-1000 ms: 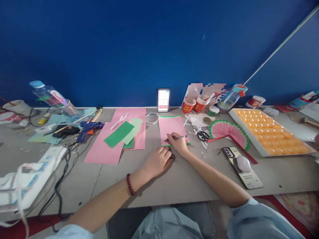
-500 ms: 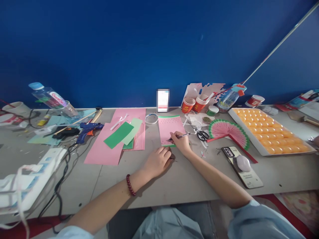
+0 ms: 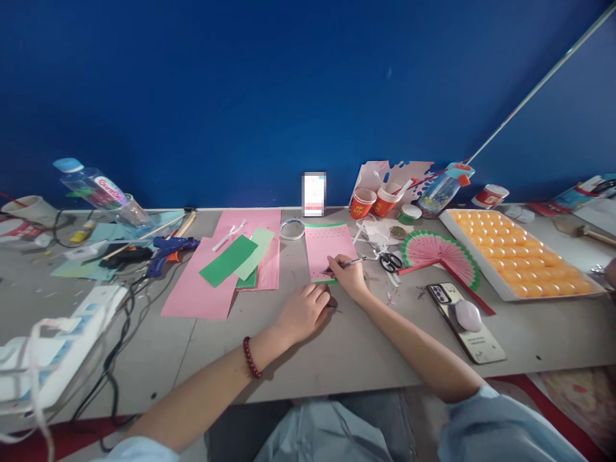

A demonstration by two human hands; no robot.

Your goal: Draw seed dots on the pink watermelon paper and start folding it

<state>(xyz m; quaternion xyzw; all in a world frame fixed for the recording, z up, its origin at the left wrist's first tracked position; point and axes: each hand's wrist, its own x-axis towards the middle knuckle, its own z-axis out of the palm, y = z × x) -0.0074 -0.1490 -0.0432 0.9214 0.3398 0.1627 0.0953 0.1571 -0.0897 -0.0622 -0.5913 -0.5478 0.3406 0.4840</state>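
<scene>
The right hand's (image 3: 350,277) fingers grip a slim dark pen (image 3: 355,261) at the pink, green-edged rectangular paper sheet (image 3: 330,245), toward the bench's (image 3: 346,359) rear edge. The left hand (image 3: 302,312) lies palm-down; its finger grip cannot be told.

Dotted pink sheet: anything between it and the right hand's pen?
Nothing visible. The right hand holds the pen over the pink sheet, tip near its closest edge. The left hand lies by that edge, the scissors off to the right; neither is in between.
</scene>
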